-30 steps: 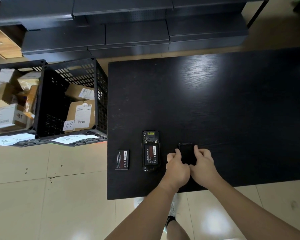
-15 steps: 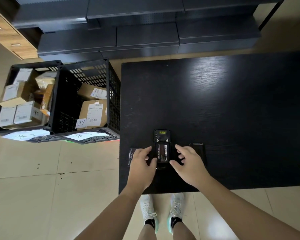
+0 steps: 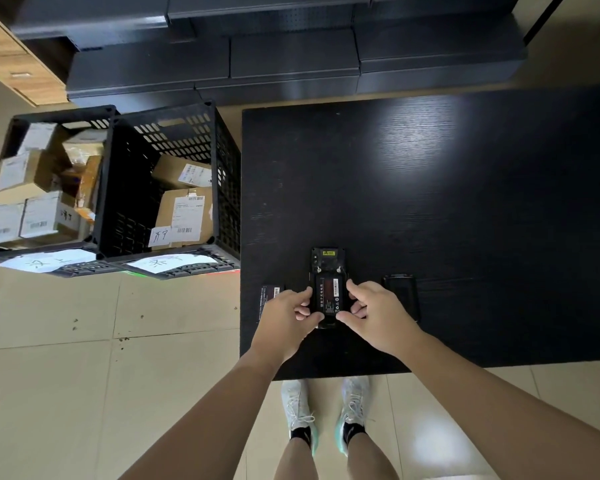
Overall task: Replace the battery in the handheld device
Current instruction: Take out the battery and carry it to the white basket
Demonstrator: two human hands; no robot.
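A person stands at a dark surface [image 3: 430, 188] with the handheld device [image 3: 327, 271] lying face down near its front edge, back cover off and the fitted battery [image 3: 328, 294] exposed with its red label up. The left hand [image 3: 284, 317] curls in from the device's left side, fingers half closed, thumb and fingertips touching the edge of the pack; the right hand [image 3: 378, 313] mirrors it from the right, fingers bent against the opposite edge. Neither hand has lifted anything; both appear to pinch the battery in its bay.

A second battery [image 3: 270, 295] lies flat just left of the device, partly hidden by the left hand, and the removed black cover [image 3: 400, 292] rests just to the right.

The step looks to be prising the seated pack out. It is best done by finding the notch or free end and tipping that end up first, rather than pulling straight up on both sides. One hand should pin the device body to the surface while the other levers. The contact end should slide clear last, without bending the terminals. Which pack is fresh cannot be told from here.
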